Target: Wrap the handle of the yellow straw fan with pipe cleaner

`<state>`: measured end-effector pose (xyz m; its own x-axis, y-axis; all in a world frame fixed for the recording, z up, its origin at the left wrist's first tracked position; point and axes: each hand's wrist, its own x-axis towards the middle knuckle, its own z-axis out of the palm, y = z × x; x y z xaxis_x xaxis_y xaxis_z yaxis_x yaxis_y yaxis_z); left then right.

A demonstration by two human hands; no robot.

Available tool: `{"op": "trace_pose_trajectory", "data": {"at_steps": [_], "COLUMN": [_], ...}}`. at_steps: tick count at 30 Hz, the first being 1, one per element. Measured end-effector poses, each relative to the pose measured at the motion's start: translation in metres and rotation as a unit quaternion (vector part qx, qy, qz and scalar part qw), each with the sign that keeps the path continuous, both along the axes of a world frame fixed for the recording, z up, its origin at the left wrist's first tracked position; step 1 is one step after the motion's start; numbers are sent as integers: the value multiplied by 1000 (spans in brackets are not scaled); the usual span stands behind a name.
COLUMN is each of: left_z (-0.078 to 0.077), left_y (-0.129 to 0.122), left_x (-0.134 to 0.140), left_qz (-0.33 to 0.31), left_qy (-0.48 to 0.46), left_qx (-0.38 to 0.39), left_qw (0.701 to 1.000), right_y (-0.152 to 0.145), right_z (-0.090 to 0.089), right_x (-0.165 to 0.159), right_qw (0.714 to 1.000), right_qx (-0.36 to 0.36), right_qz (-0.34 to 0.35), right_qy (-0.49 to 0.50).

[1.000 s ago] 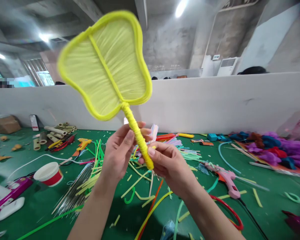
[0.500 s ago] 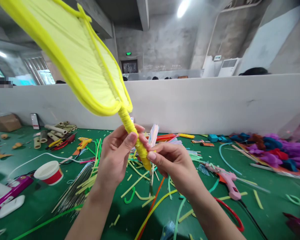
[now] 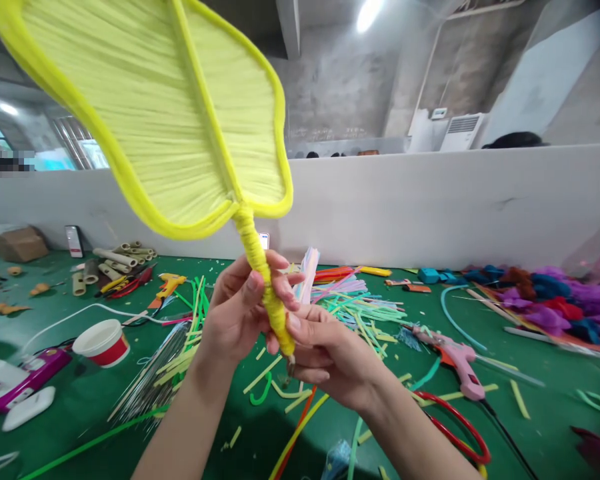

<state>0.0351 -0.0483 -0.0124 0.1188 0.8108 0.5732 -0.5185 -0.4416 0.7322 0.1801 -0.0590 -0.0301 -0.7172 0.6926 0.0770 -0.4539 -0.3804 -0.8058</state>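
A large yellow leaf-shaped craft piece (image 3: 155,127) is held up, tilted to the upper left. It has a fuzzy rim, a midrib and pale yellow fill, and its top runs out of view. My left hand (image 3: 240,310) is closed round the middle of its wrapped yellow stem (image 3: 253,243), thumb in front. Lower down, my right hand (image 3: 330,350) pinches the stem near its bottom end with thumb and fingers. A thin end pokes out below the wrapping, partly hidden by my right fingers.
Chenille strips (image 3: 365,300) and cut bits litter the green table (image 3: 205,427). Thin wires (image 3: 153,373), a paper cup (image 3: 101,342) and a purple power strip (image 3: 27,380) lie left. On the right are a pink glue gun (image 3: 455,360) and coloured fluff (image 3: 555,300). A white partition (image 3: 430,207) stands behind.
The leaf-shaped piece has turned its broad face more toward me, its stem more upright. My right hand has shifted slightly lower and left, with its fingers now further under the stem's end.
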Motion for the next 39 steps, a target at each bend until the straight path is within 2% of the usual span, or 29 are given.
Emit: {"op": "trace_pose_trajectory", "data": {"at_steps": [2,4,7,9,10,16,18,22,24,30,36,39], "left_z": [1,4,6,5,5,8,7,2,-1,-2,0,1], "left_y": [0,-1,-4,-5,-5,-7,-6,-1,1,4,7,9], "left_x": [2,5,11,13,13,11,9,2,-1,-2,0,0], "left_qz": [-3,16,80,117,123,115,103,39,24,9,15,36], "left_qy": [12,31,67,71,69,61,59,62,64,73,79,85], "left_qx": [0,-8,-34,-42,-40,-10,-9,-18,-27,-47,-57,-65], "left_qw": [1000,999,994,990,989,991,993,997,997,996,995,994], "right_y": [-1,-1,0,1,2,2,3,8,11,15,21,24], "right_z": [0,1,2,2,1,5,6,4,0,-8,-15,-18], "right_x": [0,0,2,2,2,5,7,10,10,5,-2,-6], "right_qw": [999,986,925,886,880,913,931,966,970,975,993,996], "right_qx": [28,84,197,243,248,201,185,156,157,147,51,32], "right_qz": [-39,-135,-304,-362,-369,-325,-288,-176,-153,-151,-104,-89], "right_qy": [-15,-42,-115,-158,-169,-142,-125,-106,-100,-76,-20,-8]}}
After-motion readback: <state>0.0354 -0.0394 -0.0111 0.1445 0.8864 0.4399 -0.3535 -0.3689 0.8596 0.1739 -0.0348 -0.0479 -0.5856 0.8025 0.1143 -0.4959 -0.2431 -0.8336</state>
